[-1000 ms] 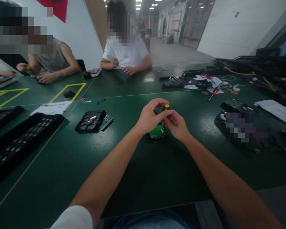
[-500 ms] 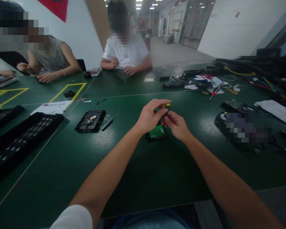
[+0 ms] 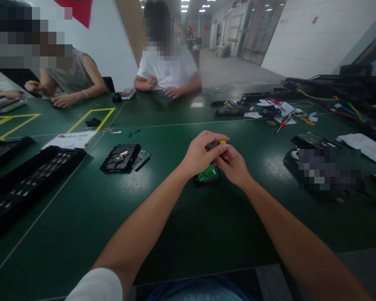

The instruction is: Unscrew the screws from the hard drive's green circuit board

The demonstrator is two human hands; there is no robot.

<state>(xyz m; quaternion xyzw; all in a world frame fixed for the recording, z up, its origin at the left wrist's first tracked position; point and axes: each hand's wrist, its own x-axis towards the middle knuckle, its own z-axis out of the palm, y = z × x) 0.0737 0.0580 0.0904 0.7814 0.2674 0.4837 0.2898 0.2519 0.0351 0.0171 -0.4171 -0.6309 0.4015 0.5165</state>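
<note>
A screwdriver (image 3: 222, 142) with a yellow-topped handle stands roughly upright between my hands; its shaft and tip are hidden. My left hand (image 3: 202, 149) is closed round the handle, thumb and forefinger near the yellow end. Just below, my right hand (image 3: 235, 167) pinches the lower part, its fingertips close to the left thumb. Beneath both hands a hard drive (image 3: 209, 175) lies on the green table (image 3: 188, 230), green circuit board facing up, its far side covered by my hands. Farther left rest a black hard drive (image 3: 120, 158) and a loose circuit board (image 3: 141, 159).
Long black trays (image 3: 34, 184) lie at the left, near a paper sheet (image 3: 70, 140). At right are a dark bag-like object (image 3: 319, 171), another circuit-board unit (image 3: 313, 140), a red-handled screwdriver (image 3: 282, 124) and piled cables (image 3: 341, 100). Co-workers (image 3: 167, 71) sit across the table.
The yellow end sits slightly lower between my fingers, and my right hand has closed in nearer to my left. The whole view has shifted slightly; the hard drive stays in place.
</note>
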